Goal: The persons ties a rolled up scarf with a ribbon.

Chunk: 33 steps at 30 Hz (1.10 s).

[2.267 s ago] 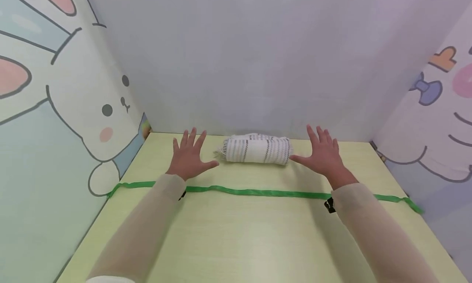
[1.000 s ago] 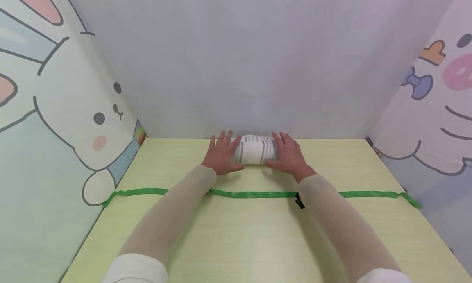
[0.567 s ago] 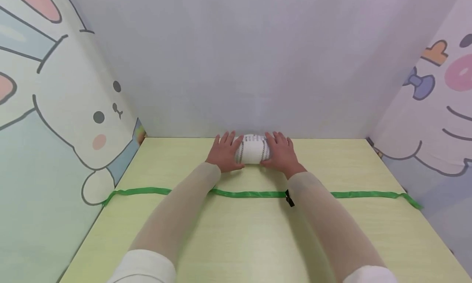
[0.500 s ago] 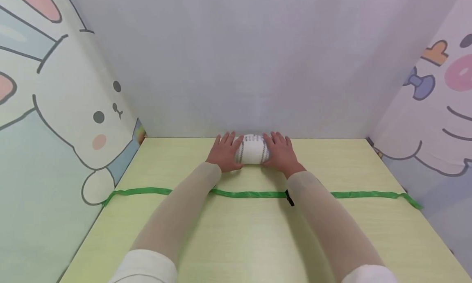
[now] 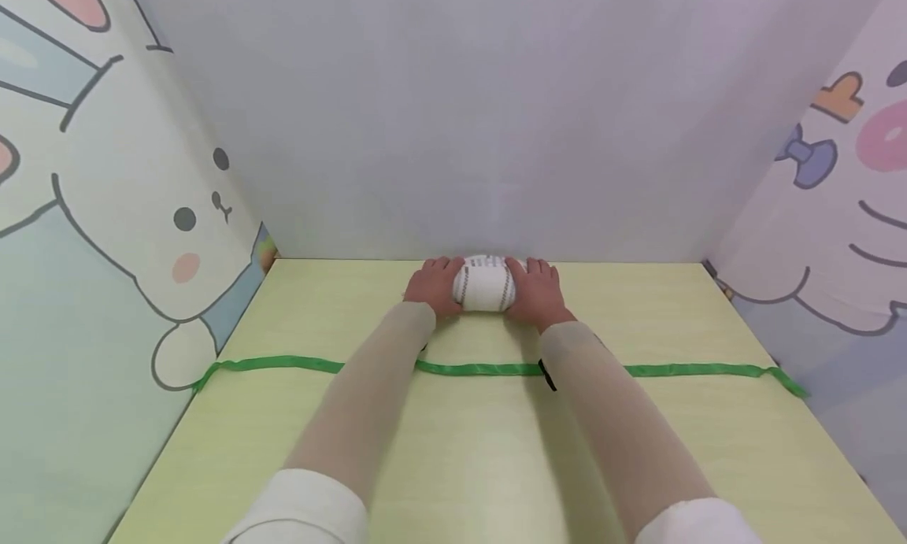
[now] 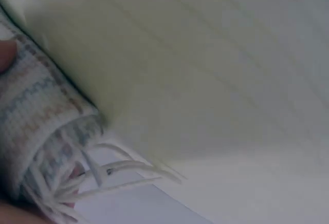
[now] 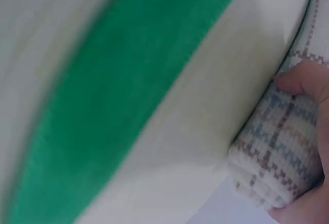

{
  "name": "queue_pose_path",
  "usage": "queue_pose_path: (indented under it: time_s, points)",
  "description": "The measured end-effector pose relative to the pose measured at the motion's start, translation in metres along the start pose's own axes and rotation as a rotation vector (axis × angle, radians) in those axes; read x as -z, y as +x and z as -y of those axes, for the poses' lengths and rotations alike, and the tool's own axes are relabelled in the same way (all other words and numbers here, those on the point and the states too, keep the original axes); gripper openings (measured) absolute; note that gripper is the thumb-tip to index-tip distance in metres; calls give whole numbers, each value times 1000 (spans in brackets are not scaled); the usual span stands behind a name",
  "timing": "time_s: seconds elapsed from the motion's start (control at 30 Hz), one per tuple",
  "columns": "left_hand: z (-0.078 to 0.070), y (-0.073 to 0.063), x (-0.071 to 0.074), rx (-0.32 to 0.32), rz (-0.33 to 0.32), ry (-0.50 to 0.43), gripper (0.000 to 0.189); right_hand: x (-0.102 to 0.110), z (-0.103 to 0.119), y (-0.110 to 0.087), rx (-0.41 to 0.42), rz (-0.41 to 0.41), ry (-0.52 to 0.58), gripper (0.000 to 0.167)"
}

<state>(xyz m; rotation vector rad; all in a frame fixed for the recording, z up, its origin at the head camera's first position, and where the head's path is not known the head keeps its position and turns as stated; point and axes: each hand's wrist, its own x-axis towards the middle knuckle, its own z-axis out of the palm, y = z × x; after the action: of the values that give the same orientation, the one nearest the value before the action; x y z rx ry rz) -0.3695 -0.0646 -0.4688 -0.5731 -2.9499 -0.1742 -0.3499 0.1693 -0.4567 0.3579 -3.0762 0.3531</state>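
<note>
A rolled-up white woven cloth (image 5: 485,284) with dark, blue and pinkish stripes lies at the back of the table. My left hand (image 5: 434,286) grips its left end, and my right hand (image 5: 538,294) grips its right end. Loose fringe hangs from the roll (image 6: 41,103) in the left wrist view, where only bits of the hand show at the left edge. The right wrist view has my thumb (image 7: 298,78) pressed on the striped roll (image 7: 277,136), with fingers curled round the other side. Both hands cover much of the cloth's ends.
A green ribbon (image 5: 482,369) runs across the pale wooden table (image 5: 468,449) between me and the cloth. Behind stands a plain grey-white wall (image 5: 453,135). Panels with a cartoon rabbit (image 5: 135,213) and another cartoon figure (image 5: 815,237) flank the table left and right.
From spread and apart on either side, both hands have moved inward onto the cloth roll. Their fingers have curled round its ends. The roll has stayed at about the same place.
</note>
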Motion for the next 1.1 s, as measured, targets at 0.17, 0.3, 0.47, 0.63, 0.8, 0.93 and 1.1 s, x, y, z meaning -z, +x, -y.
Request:
queue_pose_path:
  time_s: [0.17, 0.3, 0.47, 0.63, 0.8, 0.93, 1.1]
  points:
    - [-7, 8, -5, 83, 42, -27, 98, 2, -1, 4, -1, 43, -45, 95]
    - [-10, 10, -12, 140, 55, -88, 95, 3, -2, 4, 6, 51, -63, 85]
    - [-11, 8, -16, 191, 20, -168, 89, 3, -1, 1, -4, 70, -54, 77]
    - [-10, 4, -15, 219, -3, -204, 87, 6, 6, -1, -8, 82, -42, 81]
    - [-10, -1, -13, 224, -21, -225, 85, 4, 8, -2, -7, 78, -53, 79]
    - [-10, -2, -13, 217, -3, -209, 79, 0, 3, -1, 9, 71, -68, 73]
    - [-11, 2, -10, 179, 4, -129, 70, 4, -7, 3, 50, 61, -114, 70]
